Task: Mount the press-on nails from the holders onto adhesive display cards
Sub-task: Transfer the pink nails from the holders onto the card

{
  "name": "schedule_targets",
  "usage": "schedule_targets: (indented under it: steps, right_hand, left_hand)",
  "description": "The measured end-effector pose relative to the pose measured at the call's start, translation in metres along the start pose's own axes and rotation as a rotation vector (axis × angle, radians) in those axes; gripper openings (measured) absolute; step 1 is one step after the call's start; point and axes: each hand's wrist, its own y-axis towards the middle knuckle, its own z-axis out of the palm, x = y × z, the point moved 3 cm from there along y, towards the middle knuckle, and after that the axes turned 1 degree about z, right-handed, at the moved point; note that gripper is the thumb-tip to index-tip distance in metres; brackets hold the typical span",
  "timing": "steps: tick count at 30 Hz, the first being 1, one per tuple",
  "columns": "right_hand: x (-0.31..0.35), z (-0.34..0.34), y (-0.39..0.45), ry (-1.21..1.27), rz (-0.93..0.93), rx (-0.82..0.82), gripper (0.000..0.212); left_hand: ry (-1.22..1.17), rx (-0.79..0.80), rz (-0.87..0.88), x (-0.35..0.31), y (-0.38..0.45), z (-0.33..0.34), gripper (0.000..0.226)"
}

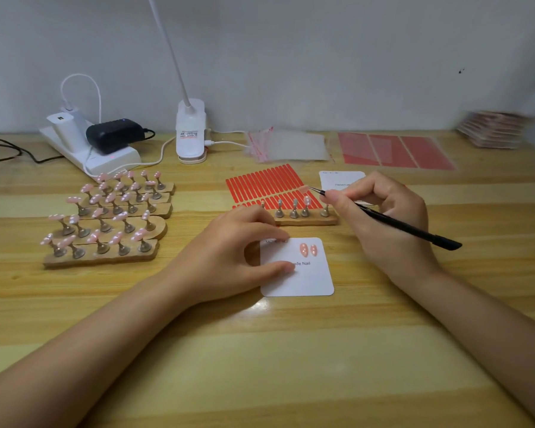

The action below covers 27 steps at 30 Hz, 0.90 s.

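The right hand [380, 217], right of centre, grips a pair of black tweezers [393, 222], thumb and fingers curled round the shaft. At the tweezer tip, a small pink nail [303, 189] hangs in the air over the red adhesive strip sheet [266, 183], above the wooden holder [306, 220] in the middle of the frame. That holder carries a row of metal stands; one stand still wears a pale nail [306, 200], the others look bare.

The left hand [229, 251], at centre, rests on the white display card [303, 273], thumb pressing near the printed "Nail" wording and fingers curled down over the card's upper left corner, pinning it to the wooden table [260, 366]. Two pink nails [308, 249] already sit side by side on the card's upper right part.

At the left of the frame, several more wooden holders [105, 217] stand in rows, loaded with pink nails. A second white card [342, 180] lies partly behind the right hand. Along the back, from left: a white power strip [105, 159] with chargers, a clip lamp [190, 131], clear bags [288, 146], red sheets [396, 152], and a blurred stack [494, 129] at upper right.
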Motion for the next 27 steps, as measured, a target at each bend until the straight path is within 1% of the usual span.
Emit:
schedule_targets:
  steps: [4,7,9,14,19,23,27]
  right_hand:
    - [0.013,-0.003,-0.004,-0.003,-0.109,0.027,0.018]
    - [0.020,-0.002,-0.011,-0.028,-0.146,0.116,0.018]
    - [0.020,-0.002,-0.019,-0.063,-0.176,0.168,0.014]
    - [0.014,-0.005,-0.029,-0.130,-0.238,0.180,0.010]
    - [0.009,-0.002,-0.030,-0.233,-0.423,0.247,0.018]
    - [0.008,-0.002,-0.031,-0.283,-0.476,0.272,0.023]
    - [0.010,-0.002,-0.033,-0.336,-0.532,0.288,0.023]
  left_hand:
    - [-0.003,-0.005,0.013,0.001,0.000,0.002,0.045]
    - [0.002,-0.026,0.025,0.001,-0.001,0.002,0.044]
    - [-0.002,-0.033,0.023,0.001,-0.002,0.001,0.044]
    - [-0.007,-0.020,0.009,0.000,-0.002,0.000,0.044]
    - [-0.012,-0.011,-0.002,0.000,-0.002,0.000,0.044]
    - [-0.012,-0.015,-0.003,0.000,-0.003,0.001,0.044]
    - [-0.021,-0.024,-0.005,0.001,-0.002,0.000,0.043]
